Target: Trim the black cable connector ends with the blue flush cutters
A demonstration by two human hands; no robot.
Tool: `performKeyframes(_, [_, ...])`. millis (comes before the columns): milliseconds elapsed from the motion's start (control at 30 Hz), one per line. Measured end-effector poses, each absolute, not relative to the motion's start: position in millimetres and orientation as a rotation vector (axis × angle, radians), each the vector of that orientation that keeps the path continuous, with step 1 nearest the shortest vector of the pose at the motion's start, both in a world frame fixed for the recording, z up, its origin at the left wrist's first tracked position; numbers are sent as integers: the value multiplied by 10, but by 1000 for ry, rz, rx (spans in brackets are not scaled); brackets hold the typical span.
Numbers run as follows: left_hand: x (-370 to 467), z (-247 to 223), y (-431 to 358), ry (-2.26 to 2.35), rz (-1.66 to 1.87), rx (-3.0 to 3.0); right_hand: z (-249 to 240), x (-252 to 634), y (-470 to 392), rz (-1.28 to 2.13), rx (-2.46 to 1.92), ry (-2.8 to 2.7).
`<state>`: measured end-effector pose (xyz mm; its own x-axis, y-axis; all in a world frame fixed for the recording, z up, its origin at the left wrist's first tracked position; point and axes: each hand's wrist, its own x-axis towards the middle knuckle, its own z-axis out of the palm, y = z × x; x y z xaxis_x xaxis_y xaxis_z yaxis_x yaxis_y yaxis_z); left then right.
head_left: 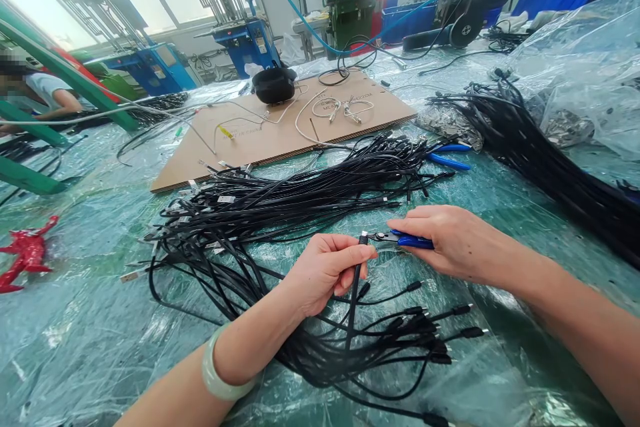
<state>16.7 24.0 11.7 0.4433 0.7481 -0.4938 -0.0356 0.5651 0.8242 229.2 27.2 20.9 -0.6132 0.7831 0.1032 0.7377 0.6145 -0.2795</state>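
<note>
Between thumb and fingers, my left hand (pixel 325 270) pinches a black cable (pixel 354 297) just below its connector (pixel 364 238), which points up. My right hand (pixel 453 240) is wrapped round blue-handled cutters (pixel 413 241); their metal jaws are at the connector. Whether the jaws touch it I cannot tell. Under and beyond my left hand lies a large bundle of black cables (pixel 285 197), with many connector ends (pixel 440 340) fanned out at the lower right.
Cardboard (pixel 295 117) lies behind the bundle, bearing a black bowl (pixel 273 85) and pale cables. A second blue-handled tool (pixel 450 159) is near its right end. More black cables (pixel 550 153) lie right, a red object (pixel 27 257) left. A person's arm (pixel 65 101) shows far left.
</note>
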Motion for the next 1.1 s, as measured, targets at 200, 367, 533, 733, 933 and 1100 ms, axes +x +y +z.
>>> performKeyframes(200, [160, 120, 230, 1000, 560, 863, 224, 2307, 275, 312, -1244, -2613])
performKeyframes(367, [166, 121, 232, 1008, 558, 855, 238, 2311, 258, 264, -1253, -2593])
performKeyframes(533, [169, 118, 231, 1015, 562, 855, 228, 2295, 251, 213, -1267, -2615])
performKeyframes(733, [173, 116, 233, 1015, 564, 861, 202, 2291, 247, 178, -1300, -2641])
performKeyframes(933, [174, 111, 226, 1010, 563, 873, 220, 2285, 246, 260, -1314, -2658])
performKeyframes(1100, [168, 110, 223, 1014, 559, 872, 229, 2289, 254, 325, -1310, -2659])
